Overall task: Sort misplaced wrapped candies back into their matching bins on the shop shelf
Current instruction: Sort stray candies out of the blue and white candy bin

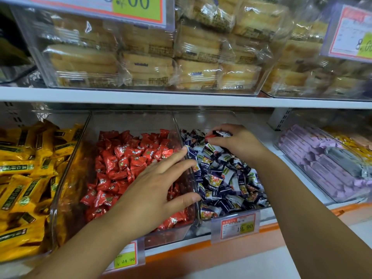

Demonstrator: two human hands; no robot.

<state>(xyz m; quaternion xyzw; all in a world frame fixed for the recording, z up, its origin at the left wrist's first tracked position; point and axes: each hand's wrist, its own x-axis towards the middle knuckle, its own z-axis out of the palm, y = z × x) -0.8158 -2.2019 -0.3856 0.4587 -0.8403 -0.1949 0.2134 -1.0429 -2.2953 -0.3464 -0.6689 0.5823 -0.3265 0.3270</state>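
shelf edge: an orange strip (201, 249) carries a price tag (125, 258) below the red bin (130, 121) and a second tag (238, 226) below the blue bin (203, 117).
left hand (155, 184): palm down over the red bin, holding nothing, with fingers straight and spread. The fingertips reach the clear divider (187, 178) and the nearest blue candies (225, 178).
red bin: clear plastic, heaped with red candies (120, 158) in shiny red pillow wraps with a small white-and-green mark.
blue bin: just right of the red bin, sharing the divider. It is full of dark blue and white wraps with yellow-green print.
right hand (237, 143): knuckles up over the far part of the blue bin, fingers curled, pinching a red candy (211, 136).
red candy: only a sliver of red wrap shows between thumb and fingers, just above the blue heap. A white-and-dark wrap (223, 133) sits in the same grip.
side bins: yellow packets (24, 168) on the left, purple packets (322, 168) on the right.
upper shelf (141, 97): clear boxes of wrapped cakes (141, 63).
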